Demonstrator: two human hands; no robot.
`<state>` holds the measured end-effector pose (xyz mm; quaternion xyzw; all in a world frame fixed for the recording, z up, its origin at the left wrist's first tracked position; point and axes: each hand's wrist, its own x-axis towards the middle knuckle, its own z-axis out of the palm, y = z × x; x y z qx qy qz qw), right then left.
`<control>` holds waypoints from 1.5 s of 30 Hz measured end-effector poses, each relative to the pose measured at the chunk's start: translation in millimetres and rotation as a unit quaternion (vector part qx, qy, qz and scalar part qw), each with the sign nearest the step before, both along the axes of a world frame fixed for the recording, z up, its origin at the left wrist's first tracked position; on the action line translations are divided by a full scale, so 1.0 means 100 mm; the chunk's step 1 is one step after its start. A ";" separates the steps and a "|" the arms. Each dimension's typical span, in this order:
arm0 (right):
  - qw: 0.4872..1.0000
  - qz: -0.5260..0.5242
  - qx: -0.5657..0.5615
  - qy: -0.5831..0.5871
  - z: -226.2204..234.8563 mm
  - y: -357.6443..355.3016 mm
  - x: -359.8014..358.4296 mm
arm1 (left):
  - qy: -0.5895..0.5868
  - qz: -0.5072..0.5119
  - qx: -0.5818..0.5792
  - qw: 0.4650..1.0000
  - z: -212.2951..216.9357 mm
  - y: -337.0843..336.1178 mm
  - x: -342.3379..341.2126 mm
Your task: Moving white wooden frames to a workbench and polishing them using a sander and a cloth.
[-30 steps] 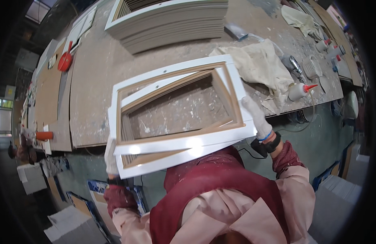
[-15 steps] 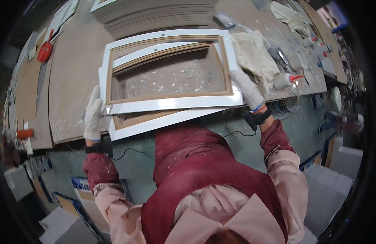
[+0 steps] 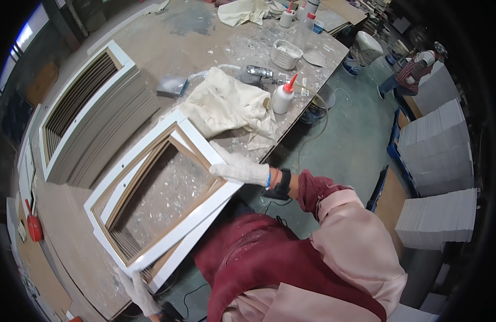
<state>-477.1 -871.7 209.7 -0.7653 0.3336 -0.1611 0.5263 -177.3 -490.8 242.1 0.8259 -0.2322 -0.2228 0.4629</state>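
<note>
White-painted wood filled the middle-left of the frame: a stack of picture frames [image 3: 167,209], white on their faces and brown along the inner edges, which I held over the near edge of the dusty workbench [image 3: 167,32]. My right hand [image 3: 240,169], in a white knit glove, was clamped on the stack's right corner, fingers wrapped over the white rail. My left hand [image 3: 140,292], gloved the same, was at the bottom of the frame under the stack's near corner; it touched the wood there, but I could not tell how tightly its fingers were closed.

Through the frames' opening the speckled bench top showed. In the upper left lay a taller pile of frames [image 3: 92,123], its grey-brown edges fanned like steps. Just right of my stack, a crumpled cream cloth [image 3: 226,104] lay on the bench, and beside that stood a white squeeze bottle with a red nozzle [image 3: 283,96]. Further up sat a white tub [image 3: 285,53] caked with filler. A red tool [image 3: 34,228] lay at the far left edge.

At the right of the frame, grey-white stacks of flat boards [image 3: 438,155] stood on the green floor. In the upper right another person [image 3: 414,67] was bent over.
</note>
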 end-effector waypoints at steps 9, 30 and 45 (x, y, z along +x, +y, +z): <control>0.994 0.092 0.023 0.050 0.08 -0.04 -0.06 | -0.034 0.180 0.101 0.978 0.27 0.03 -0.83; 0.995 0.079 0.045 0.041 0.23 0.08 -0.14 | 0.079 0.357 -0.181 0.913 -0.09 0.05 -1.10; 0.931 -0.065 0.307 -0.188 0.12 0.67 -1.08 | 0.015 0.354 -0.292 0.889 -0.43 0.41 -1.45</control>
